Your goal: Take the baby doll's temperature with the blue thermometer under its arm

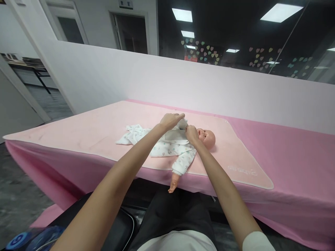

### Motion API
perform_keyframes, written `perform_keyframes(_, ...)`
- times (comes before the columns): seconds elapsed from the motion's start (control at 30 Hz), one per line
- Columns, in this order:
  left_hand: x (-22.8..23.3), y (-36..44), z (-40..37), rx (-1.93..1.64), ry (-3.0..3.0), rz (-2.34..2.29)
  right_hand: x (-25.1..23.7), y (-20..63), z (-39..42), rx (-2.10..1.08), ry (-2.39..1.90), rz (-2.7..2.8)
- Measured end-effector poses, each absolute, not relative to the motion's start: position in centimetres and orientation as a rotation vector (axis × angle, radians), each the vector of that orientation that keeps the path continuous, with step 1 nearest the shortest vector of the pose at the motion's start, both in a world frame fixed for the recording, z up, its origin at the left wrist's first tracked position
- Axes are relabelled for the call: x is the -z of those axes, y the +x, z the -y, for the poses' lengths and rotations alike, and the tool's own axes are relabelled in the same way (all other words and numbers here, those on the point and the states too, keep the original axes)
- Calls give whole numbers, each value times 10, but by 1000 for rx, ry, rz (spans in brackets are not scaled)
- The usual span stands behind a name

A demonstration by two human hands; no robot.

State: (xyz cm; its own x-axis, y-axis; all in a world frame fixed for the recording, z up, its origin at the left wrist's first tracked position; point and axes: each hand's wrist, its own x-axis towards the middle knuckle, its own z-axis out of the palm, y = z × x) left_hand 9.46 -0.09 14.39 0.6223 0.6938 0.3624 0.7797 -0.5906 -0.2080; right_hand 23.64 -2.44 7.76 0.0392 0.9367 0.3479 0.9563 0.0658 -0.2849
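Note:
A baby doll (207, 138) lies on its back on the pink mat, its head to the right. It wears a white printed baby shirt (167, 150). One sleeved doll arm (180, 167) reaches toward me, and its bare hand hangs over the table's front edge. Over the doll's chest, my left hand (172, 121) is closed, with white cloth of the shirt raised at its fingers. Beside the doll's chin, my right hand (192, 133) pinches the shirt near the collar. My hands partly hide the fabric between them and the doll's far arm.
A light pink mat (99, 122) covers much of the table, over a darker pink cloth (293, 153). Behind it stands a white wall (209, 87) with dark glass above. A blue-capped item (19, 240) and a black seat (119, 230) are at the lower left.

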Motion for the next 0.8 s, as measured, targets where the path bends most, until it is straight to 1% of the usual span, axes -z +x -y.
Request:
perform_keyframes(0.17,-152,89,0,272,-2489,1168,-78,235,16,-16,-1933,1951)
perform_keyframes(0.3,-146,83,8,234,-2523,1122,-79,233,14,-53,-1956,1977)
perform_keyframes(0.6,-84,81,43,174,-2752,1252,-81,232,16,-80,-1938,1991)
perform_keyframes(0.7,-67,87,56,109,-2740,1192,-83,234,20,-65,-1902,1978)
perform_keyframes(0.8,-59,90,64,7,-2671,1028,-80,240,28,-38,-1845,1958)
